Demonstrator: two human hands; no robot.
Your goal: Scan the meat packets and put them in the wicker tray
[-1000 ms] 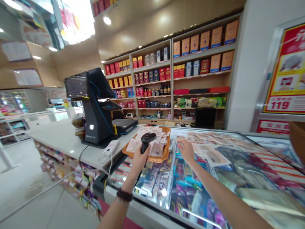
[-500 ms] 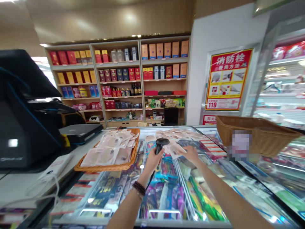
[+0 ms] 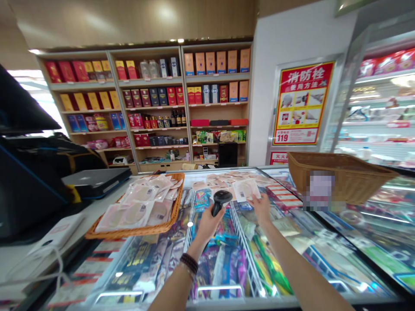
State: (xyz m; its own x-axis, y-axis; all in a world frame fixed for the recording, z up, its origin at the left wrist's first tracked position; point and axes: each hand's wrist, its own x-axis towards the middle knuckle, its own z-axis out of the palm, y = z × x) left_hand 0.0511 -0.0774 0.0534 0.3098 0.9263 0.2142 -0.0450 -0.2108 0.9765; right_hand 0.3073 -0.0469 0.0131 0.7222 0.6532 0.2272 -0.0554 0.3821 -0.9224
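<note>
My left hand [image 3: 209,221] is wrapped round the handle of a black barcode scanner [image 3: 222,197], its head tilted toward the right. In my right hand [image 3: 261,205] the lower right edge of a flat white packet [image 3: 245,190] is pinched, with a round pale shape showing on its face. This packet is raised just beyond the scanner's head. Behind it, a spread of similar packets [image 3: 223,178] lies on the glass top of the freezer. More of these packets [image 3: 142,203] are heaped in an orange wicker tray [image 3: 155,230] to the left.
A chest freezer with wire baskets [image 3: 241,239] of frozen goods lies below my arms. A brown basket [image 3: 353,181] stands at right. At left are a dark checkout terminal [image 3: 29,181] and a flat scale-like device [image 3: 97,179]. Shelves [image 3: 215,115] of boxes line the back.
My right hand has lifted and turned the packet so its face shows more flatly toward me. The scanner stays in my left hand. The view has shifted slightly.
</note>
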